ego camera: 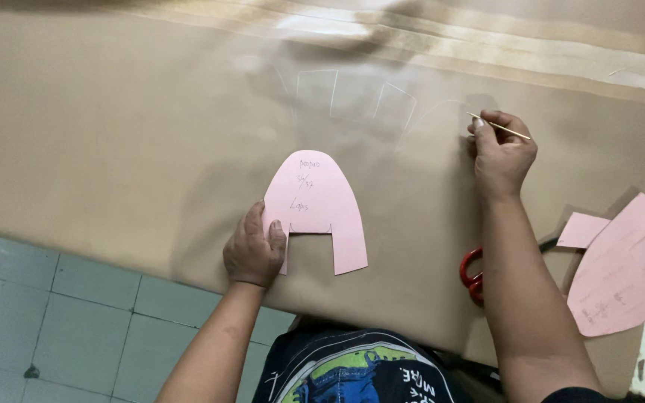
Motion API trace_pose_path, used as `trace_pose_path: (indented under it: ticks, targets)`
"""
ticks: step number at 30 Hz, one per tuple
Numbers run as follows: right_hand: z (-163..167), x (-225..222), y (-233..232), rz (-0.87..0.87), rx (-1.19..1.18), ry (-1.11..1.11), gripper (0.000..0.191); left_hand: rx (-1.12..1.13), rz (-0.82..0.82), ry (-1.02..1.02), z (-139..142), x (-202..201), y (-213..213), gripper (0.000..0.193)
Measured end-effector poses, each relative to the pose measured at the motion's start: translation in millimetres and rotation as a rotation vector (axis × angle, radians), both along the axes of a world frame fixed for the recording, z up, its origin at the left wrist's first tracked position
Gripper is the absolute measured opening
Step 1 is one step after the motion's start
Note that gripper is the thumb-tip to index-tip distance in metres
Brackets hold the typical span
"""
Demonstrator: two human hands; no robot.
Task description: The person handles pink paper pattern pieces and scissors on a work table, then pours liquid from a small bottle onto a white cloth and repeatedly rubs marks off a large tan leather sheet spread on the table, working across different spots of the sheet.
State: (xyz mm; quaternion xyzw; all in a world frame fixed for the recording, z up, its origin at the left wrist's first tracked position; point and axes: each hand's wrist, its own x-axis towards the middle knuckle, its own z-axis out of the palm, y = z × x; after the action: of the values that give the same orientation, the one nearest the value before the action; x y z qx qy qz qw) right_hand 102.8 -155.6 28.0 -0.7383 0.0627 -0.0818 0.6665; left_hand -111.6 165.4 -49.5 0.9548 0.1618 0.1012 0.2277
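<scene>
My left hand (252, 252) pinches the lower left leg of a pink paper pattern (318, 205), a rounded arch shape with a notch cut from its bottom, lying on a tan sheet of material (113, 134). My right hand (500, 153) is farther up and to the right, shut on a thin pale marking stick (503, 128) whose tip touches the tan sheet. Faint silvery traced outlines (356, 97) of pattern shapes show on the sheet between and above the hands.
Red-handled scissors (472, 275) lie on the tan sheet, partly hidden under my right forearm. Several more pink pattern pieces (621, 269) are stacked at the right edge. Grey-green floor tiles (54, 321) show at lower left, past the sheet's edge.
</scene>
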Motion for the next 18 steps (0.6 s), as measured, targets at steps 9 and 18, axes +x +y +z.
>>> trace_pose_path:
  ticks: [9, 18]
  targets:
    - [-8.6, 1.4, -0.5, 0.015, 0.013, -0.041, 0.010, -0.017, 0.002, 0.017, -0.9, 0.6, -0.9, 0.050]
    - [-6.6, 2.4, -1.2, 0.023, 0.064, -0.034, 0.012, -0.030, 0.018, 0.059, 1.5, 1.2, -2.2, 0.051]
